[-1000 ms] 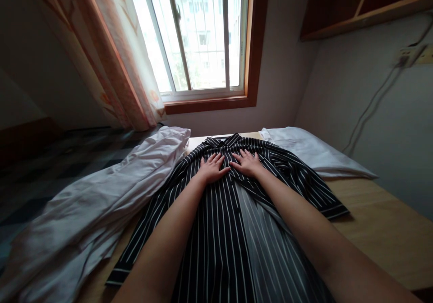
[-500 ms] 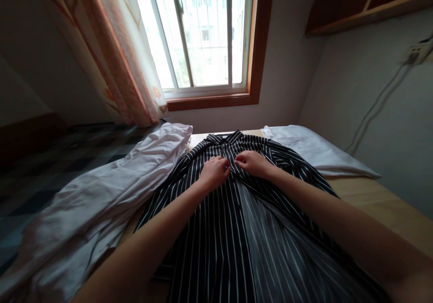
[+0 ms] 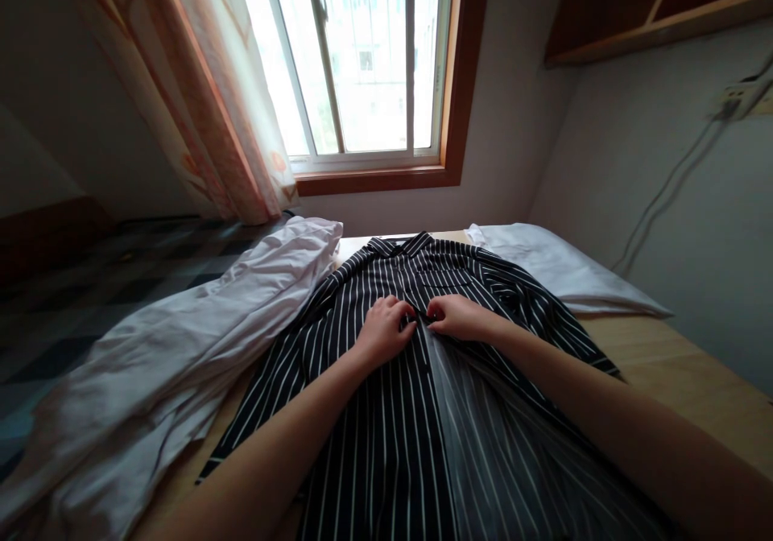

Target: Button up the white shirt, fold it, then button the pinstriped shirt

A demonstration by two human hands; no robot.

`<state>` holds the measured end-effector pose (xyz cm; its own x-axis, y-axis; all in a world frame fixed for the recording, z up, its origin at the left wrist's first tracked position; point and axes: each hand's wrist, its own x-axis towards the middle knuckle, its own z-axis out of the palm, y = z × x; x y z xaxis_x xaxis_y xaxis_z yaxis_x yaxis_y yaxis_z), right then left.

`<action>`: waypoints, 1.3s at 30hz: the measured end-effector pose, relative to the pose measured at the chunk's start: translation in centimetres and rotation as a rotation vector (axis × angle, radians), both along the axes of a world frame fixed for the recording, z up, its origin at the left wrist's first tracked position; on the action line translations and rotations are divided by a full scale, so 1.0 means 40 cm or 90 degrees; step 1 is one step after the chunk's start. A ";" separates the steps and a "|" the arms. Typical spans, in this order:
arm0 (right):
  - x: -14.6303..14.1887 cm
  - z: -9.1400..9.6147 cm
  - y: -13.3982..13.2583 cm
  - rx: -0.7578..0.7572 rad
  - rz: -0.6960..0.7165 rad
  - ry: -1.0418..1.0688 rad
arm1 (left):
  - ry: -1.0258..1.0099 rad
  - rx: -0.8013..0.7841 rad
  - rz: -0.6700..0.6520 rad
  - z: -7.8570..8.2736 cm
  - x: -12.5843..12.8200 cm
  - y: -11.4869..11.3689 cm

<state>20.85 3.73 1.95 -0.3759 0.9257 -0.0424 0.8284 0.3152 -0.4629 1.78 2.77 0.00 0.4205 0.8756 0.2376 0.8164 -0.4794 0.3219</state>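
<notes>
A black shirt with white stripes point(image 3: 386, 436) lies spread flat on a wooden surface point(image 3: 676, 364), collar toward the window. My left hand point(image 3: 385, 332) rests on the left front panel, its fingers curled and pinching the edge of the placket. My right hand point(image 3: 459, 317) pinches the facing edge of the right panel. The two hands meet at the shirt's middle line, just below the chest. Below them the right panel lies folded open and shows its paler inside.
A crumpled white garment point(image 3: 181, 356) lies along the left of the shirt. Another white cloth point(image 3: 555, 267) lies at the far right. Behind are a window point(image 3: 356, 58), a patterned curtain point(image 3: 211, 98) and a wall with a cable and socket point(image 3: 733, 98).
Both hands lay flat and open on the chest of the shirt a second ago. They have curled shut on the front edges and slid a little nearer to me.
</notes>
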 end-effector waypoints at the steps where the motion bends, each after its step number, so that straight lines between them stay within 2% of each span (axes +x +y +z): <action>1: 0.000 0.006 0.000 -0.003 -0.004 0.000 | 0.000 0.001 0.001 -0.001 0.000 0.000; 6: -0.011 0.017 -0.001 0.020 -0.030 0.072 | -0.010 -0.007 0.001 -0.004 -0.001 0.001; 15: -0.029 -0.060 -0.009 0.056 -0.045 0.185 | -0.010 0.002 0.007 -0.003 0.001 -0.003; 20: -0.023 -0.085 -0.008 0.111 -0.051 0.208 | 0.022 0.011 0.020 0.000 0.010 -0.003; 24: -0.009 -0.098 -0.005 0.092 -0.034 0.281 | 0.028 0.012 0.018 -0.002 0.012 0.001; 32: 0.000 -0.107 0.002 0.073 -0.042 0.370 | 0.041 0.034 0.005 -0.006 0.011 0.004; 39: -0.009 -0.101 -0.012 0.087 -0.042 0.375 | -0.027 -0.013 -0.007 -0.002 0.001 0.014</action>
